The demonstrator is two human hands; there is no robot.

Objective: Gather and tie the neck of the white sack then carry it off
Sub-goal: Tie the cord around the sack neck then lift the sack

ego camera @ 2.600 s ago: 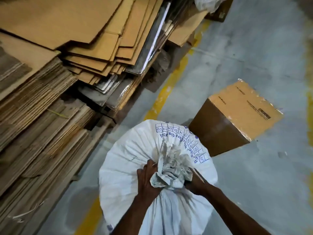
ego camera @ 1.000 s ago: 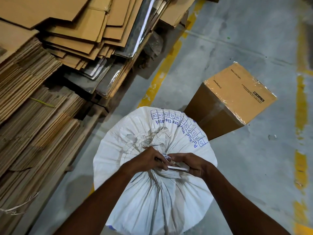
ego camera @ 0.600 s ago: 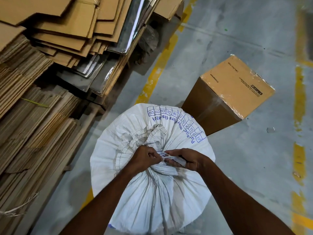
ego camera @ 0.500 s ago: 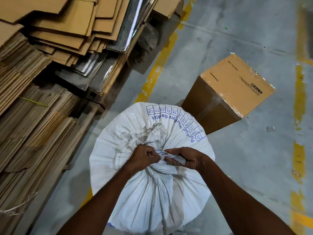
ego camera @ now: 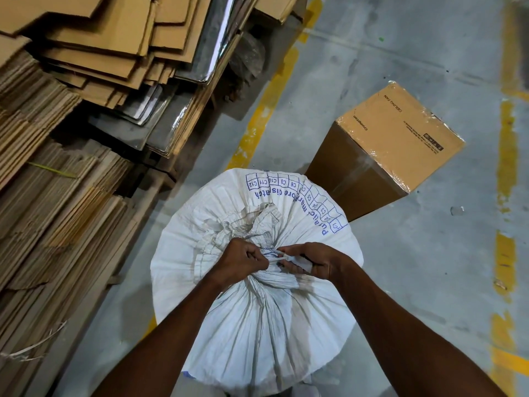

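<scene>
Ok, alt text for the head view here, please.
Two bare hands, left hand and right hand, pinch a thin white tie at the bunched neck of a full white sack standing on a grey floor. A sealed cardboard box stands just beyond; flattened cardboard is stacked left.

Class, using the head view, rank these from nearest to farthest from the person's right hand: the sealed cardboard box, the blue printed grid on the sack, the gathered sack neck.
From the right hand:
1. Gathered sack neck, pinched beside it, to its left.
2. Blue printed grid, on the sack's far upper side.
3. Sealed cardboard box, on the floor beyond the sack, to the right.
</scene>
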